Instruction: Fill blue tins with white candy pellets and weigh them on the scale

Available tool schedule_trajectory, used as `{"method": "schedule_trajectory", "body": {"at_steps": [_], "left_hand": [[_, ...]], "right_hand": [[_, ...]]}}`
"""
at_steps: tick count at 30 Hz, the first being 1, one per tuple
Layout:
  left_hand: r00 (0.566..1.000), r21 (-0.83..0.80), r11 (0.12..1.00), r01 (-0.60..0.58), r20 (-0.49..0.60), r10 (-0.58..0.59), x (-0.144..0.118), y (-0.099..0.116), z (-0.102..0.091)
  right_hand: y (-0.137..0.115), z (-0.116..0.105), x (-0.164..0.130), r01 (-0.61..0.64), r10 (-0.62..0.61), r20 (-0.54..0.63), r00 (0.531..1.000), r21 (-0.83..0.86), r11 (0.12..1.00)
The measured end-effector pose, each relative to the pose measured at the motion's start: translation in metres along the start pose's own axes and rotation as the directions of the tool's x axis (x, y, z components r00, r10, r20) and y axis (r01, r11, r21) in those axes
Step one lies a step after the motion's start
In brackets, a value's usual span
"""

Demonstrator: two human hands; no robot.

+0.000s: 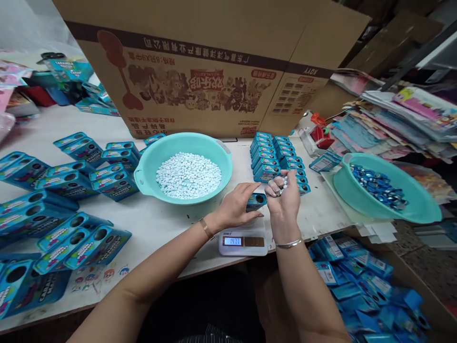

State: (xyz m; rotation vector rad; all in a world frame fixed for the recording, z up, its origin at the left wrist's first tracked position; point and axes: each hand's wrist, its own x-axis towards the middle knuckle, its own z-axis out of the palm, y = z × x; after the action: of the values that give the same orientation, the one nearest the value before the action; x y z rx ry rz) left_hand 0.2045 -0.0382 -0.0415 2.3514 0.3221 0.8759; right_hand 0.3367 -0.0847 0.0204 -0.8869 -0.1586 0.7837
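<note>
Table: white, flat-topped, surface scuffed and marked; front edge bare-sided, running across the view (157, 226).
Backdrop: large brown cardboard carton with dark band and red print, lettering upside down, standing along the table's far edge (210, 57).
Upper left, beyond the table's far left corner: pale greyish-white surface, wall or sheeting indistinguishable (28, 21).
Beyond the far right corner: brown cardboard boxes, shadowed (385, 45); dark straight bar, slanting (403, 62).
Floor: speckled, grey-brown, off the right edge (432, 269).
Light: diffuse over the tabletop, dim beneath.

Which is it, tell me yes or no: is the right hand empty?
No, the right hand is curled around small white pieces.
</note>
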Motion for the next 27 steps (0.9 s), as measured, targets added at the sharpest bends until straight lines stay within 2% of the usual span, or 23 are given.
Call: {"method": "schedule_trajectory", "body": {"at_steps": [4,14,21,27], "left_hand": [[0.999,0.002,0.999,0.044,-0.012,-0.044,0.006,0.003,0.001],[0.987,0.048,0.986,0.159,-0.005,-0.159,0.012,0.003,0.007],[0.982,0.058,0.98,0.19,-0.023,-0.189,0.015,0.003,0.009],[0.985,0.012,0.985,0.172,-0.036,-0.171,0.014,0.001,0.01]], "right_hand": [[0.002,0.001,-0.002,0.066,-0.064,0.037,0.997,-0.056,0.996],[0.012,0.003,-0.007,0.231,-0.227,0.046,0.973,-0.176,0.957],[0.011,0.001,-0.005,0.177,-0.175,0.03,0.984,-0.139,0.974],[0.006,-0.006,0.002,0.003,-0.003,0.029,1.0,0.022,1.0]]}}
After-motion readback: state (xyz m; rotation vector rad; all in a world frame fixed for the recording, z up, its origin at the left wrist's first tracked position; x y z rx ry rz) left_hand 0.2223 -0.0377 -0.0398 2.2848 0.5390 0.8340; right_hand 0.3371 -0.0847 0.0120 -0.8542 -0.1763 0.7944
